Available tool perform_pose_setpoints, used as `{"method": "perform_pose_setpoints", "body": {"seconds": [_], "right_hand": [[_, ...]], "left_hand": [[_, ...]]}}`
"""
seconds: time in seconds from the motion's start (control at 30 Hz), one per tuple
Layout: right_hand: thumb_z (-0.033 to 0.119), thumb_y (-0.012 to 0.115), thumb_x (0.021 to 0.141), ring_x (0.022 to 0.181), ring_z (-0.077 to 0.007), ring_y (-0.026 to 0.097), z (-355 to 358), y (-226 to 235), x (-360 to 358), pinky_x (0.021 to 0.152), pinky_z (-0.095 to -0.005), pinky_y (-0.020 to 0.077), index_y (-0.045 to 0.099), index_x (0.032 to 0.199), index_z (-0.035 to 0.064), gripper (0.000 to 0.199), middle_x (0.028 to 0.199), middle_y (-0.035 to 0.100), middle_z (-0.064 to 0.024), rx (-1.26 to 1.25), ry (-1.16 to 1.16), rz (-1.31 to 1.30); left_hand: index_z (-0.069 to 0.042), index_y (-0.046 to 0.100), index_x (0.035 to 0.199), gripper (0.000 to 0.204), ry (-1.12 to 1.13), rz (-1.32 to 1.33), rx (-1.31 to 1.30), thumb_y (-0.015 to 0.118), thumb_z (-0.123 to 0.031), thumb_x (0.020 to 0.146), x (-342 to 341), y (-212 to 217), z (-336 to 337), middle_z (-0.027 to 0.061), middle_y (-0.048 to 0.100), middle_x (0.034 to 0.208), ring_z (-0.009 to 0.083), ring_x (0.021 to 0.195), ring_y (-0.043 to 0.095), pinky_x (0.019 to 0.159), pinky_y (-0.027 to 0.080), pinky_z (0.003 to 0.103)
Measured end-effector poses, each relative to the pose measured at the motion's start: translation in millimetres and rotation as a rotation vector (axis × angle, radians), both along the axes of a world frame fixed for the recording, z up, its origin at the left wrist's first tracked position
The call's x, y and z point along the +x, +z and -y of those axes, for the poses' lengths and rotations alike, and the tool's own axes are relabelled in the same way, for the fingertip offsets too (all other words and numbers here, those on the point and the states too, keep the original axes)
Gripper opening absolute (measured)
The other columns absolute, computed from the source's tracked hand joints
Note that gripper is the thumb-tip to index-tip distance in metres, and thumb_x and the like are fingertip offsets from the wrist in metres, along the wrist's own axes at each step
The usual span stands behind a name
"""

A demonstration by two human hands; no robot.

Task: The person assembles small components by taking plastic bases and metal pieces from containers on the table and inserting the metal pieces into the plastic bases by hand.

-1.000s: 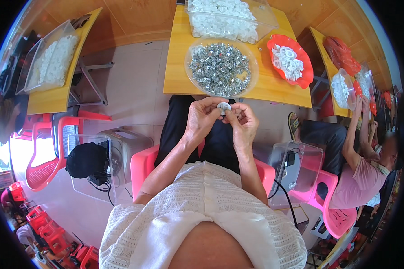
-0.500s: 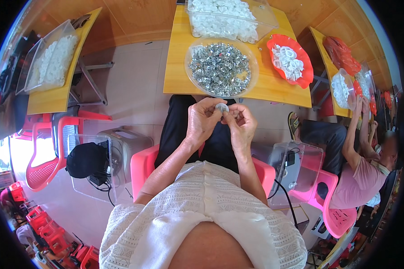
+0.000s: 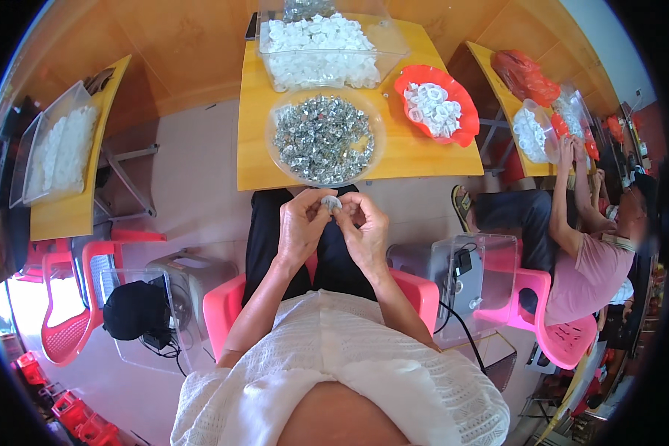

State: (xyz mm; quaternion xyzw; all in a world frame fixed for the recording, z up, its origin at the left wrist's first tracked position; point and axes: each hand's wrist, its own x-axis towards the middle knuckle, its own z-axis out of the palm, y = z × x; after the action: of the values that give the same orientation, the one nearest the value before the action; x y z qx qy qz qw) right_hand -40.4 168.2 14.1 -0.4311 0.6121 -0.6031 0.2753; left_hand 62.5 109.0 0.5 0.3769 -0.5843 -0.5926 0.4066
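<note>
In front of my lap, just off the table's near edge, my left hand [image 3: 301,229] and my right hand [image 3: 366,232] meet at the fingertips. Both are closed around a small round white plastic piece [image 3: 331,201]. Something greyish shows on its face, too small to make out. Right beyond my hands, a round clear tub [image 3: 380,149] holds many small shiny metal parts [image 3: 323,137]. To its right lies a red wavy-edged bowl [image 3: 466,137] with white ring-like plastic pieces [image 3: 432,109] in it.
Behind the tub, a clear rectangular bin [image 3: 391,46] full of white pieces stands on the yellow table [image 3: 254,141]. Clear boxes flank my pink chair [image 3: 223,305]. At right, another person [image 3: 587,275] sits working at a second table. A left table [image 3: 59,212] bears another bin.
The view has shifted, so the table and my hands appear lower and further left. Both hands still hold the white piece between their fingertips.
</note>
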Motion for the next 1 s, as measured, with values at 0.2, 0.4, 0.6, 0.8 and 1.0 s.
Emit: {"method": "perform_pose_setpoints", "body": {"seconds": [0.2, 0.4, 0.6, 0.8, 1.0], "right_hand": [[-0.003, 0.059, 0.080, 0.065, -0.0031, 0.052, 0.4, -3.5, 2.4, 0.058, -0.0172, 0.0428, 0.056, 0.089, 0.0003, 0.010, 0.072, 0.057, 0.0010, 0.025, 0.028, 0.015], [-0.003, 0.060, 0.078, 0.064, -0.0029, 0.051, 4.3, -1.4, 5.0, 0.056, -0.0179, 0.0422, 0.057, 0.088, 0.0007, 0.011, 0.070, 0.056, 0.0013, 0.000, -0.007, -0.066], [0.001, 0.060, 0.078, 0.059, -0.0042, 0.051, 14.7, 5.2, -12.9, 0.054, -0.0199, 0.0425, 0.060, 0.087, 0.0024, 0.009, 0.065, 0.055, 0.0013, 0.091, -0.070, -0.231], [0.005, 0.062, 0.074, 0.059, -0.0075, 0.050, 49.0, 7.1, -141.3, 0.056, -0.0231, 0.0418, 0.059, 0.087, 0.0034, 0.013, 0.065, 0.054, -0.0007, -0.120, -0.473, -0.325], [0.006, 0.062, 0.072, 0.066, -0.0266, 0.060, 58.7, 27.4, -195.8, 0.062, -0.0361, 0.0465, 0.058, 0.096, 0.0022, 0.024, 0.074, 0.061, -0.0152, 0.145, -0.712, -0.731]], "left_hand": [[0.005, 0.061, 0.094, 0.017, -0.055, -0.061, 0.105, 0.055, 0.004, 0.078, 6.2, 5.7, 2.6, 0.0055, 0.063, 0.076, 0.0058, 0.067, 0.058, 0.058, 0.048, 0.020], [0.004, 0.061, 0.096, 0.017, -0.051, -0.097, 0.134, 0.055, 0.002, 0.081, 5.1, 2.4, 1.8, 0.0054, 0.064, 0.077, 0.0068, 0.067, 0.059, 0.059, 0.049, 0.020], [0.003, 0.052, 0.113, 0.034, 0.025, -0.138, 0.129, 0.058, 0.001, 0.080, 1.6, -3.6, 0.5, 0.0111, 0.061, 0.099, 0.0098, 0.079, 0.060, 0.068, 0.049, 0.022], [0.001, 0.056, 0.106, 0.025, 0.013, -0.084, 0.114, 0.057, 0.000, 0.080, 9.2, -1.9, 7.4, 0.0093, 0.061, 0.096, 0.0096, 0.075, 0.059, 0.068, 0.048, 0.023], [0.002, 0.061, 0.093, 0.013, -0.021, -0.110, 0.162, 0.056, -0.001, 0.081, 15.0, -5.6, 8.9, 0.0027, 0.061, 0.079, 0.0072, 0.070, 0.056, 0.063, 0.046, 0.020]]}}
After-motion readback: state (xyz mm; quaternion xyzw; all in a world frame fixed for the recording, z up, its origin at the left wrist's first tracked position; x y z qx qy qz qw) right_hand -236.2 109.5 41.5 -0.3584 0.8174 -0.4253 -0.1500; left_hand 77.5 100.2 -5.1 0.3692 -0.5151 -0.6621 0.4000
